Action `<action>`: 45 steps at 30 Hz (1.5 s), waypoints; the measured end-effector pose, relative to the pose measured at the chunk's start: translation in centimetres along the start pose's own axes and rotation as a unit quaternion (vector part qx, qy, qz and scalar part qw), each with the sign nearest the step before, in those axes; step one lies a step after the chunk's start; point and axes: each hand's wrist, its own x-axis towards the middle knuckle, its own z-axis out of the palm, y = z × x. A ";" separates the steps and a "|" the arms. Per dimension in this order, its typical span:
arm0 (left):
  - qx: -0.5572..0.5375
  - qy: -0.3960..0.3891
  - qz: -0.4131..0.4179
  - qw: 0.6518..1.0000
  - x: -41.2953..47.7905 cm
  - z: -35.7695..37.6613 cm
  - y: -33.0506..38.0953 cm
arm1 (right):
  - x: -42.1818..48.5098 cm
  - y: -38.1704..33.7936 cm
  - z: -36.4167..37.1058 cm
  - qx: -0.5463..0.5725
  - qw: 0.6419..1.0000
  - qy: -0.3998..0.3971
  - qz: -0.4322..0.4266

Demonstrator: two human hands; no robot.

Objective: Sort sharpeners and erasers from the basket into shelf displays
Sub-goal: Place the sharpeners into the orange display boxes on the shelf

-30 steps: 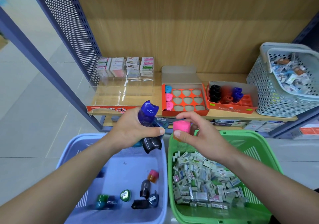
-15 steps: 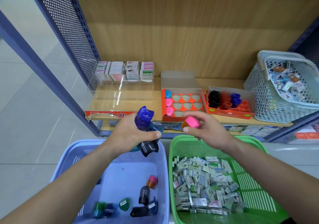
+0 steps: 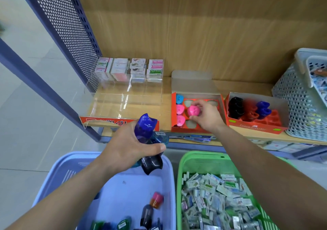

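My right hand (image 3: pixel 205 114) pinches a pink sharpener (image 3: pixel 192 110) over a slot in the middle row of the red slotted display box (image 3: pixel 178 128) on the shelf. That box also holds a blue sharpener and two other pink ones in its left column. My left hand (image 3: pixel 129 146) grips a bunch of sharpeners, a dark blue one (image 3: pixel 145 125) on top, a black one (image 3: pixel 152 164) below, above the blue basket (image 3: pixel 67 167). Loose sharpeners lie in that basket. The green basket (image 3: pixel 196 160) holds several wrapped erasers (image 3: pixel 217 199).
A second red box (image 3: pixel 256 127) with black, red and blue sharpeners sits to the right. A clear acrylic tray (image 3: pixel 123 102) with stacked eraser packs (image 3: pixel 131 68) stands on the left of the shelf. A grey perforated basket (image 3: pixel 297 98) is at far right.
My right hand has carried the pink sharpener from above the green basket forward to the slotted box on the shelf. My left hand kept its bunch of sharpeners in about the same place.
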 end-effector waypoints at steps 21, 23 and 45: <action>-0.135 -0.033 0.027 0.990 -2.1 0.6 3.6 | -14.9 -11.7 -8.1 0.229 0.939 -0.240 -0.095; -0.153 -0.048 0.037 0.986 -2.9 1.1 4.3 | -15.9 -11.5 -8.6 0.225 0.945 -0.214 -0.099; -0.152 -0.047 0.020 0.987 -2.3 2.4 3.9 | -15.8 -10.1 -8.0 0.295 0.949 -0.078 -0.077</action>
